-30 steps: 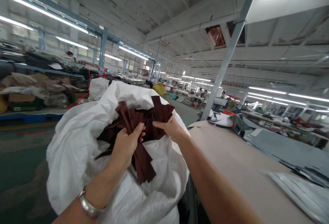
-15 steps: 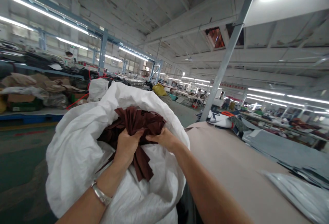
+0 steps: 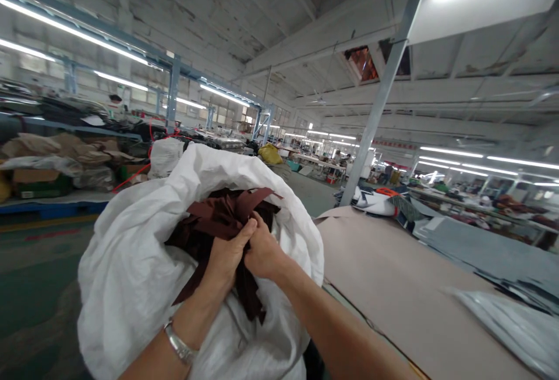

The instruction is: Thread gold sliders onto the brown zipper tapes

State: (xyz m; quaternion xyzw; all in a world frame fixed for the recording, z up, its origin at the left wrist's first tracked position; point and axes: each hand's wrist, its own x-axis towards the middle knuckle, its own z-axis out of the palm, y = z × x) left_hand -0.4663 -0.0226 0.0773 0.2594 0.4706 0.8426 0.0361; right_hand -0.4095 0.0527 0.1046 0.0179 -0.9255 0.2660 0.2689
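Note:
A large white woven sack (image 3: 131, 263) stands open in front of me, its rim rolled outward. Dark brown fabric pieces (image 3: 218, 212) fill its mouth. My left hand (image 3: 229, 255), with a silver bracelet on the wrist, is closed around a gathered bunch of these pieces. Pressed against it, my right hand (image 3: 263, 249) grips the same bunch, thumbs close together. Fabric ends fan out above the hands, and others hang below them over the sack's near side. The fingertips are mostly hidden by the cloth and the hands.
A table covered in beige sheet (image 3: 384, 275) lies at my right, bearing grey flat pieces (image 3: 489, 252) and a clear plastic bag (image 3: 510, 322). Beyond it rises a metal post (image 3: 379, 95). Cardboard boxes (image 3: 41, 182) sit on a blue pallet (image 3: 52, 210) at left. A person (image 3: 116, 106) stands far back left.
My right hand has moved left and now meets my left hand. The brown pieces are bunched tighter between them, with their upper ends spread sideways.

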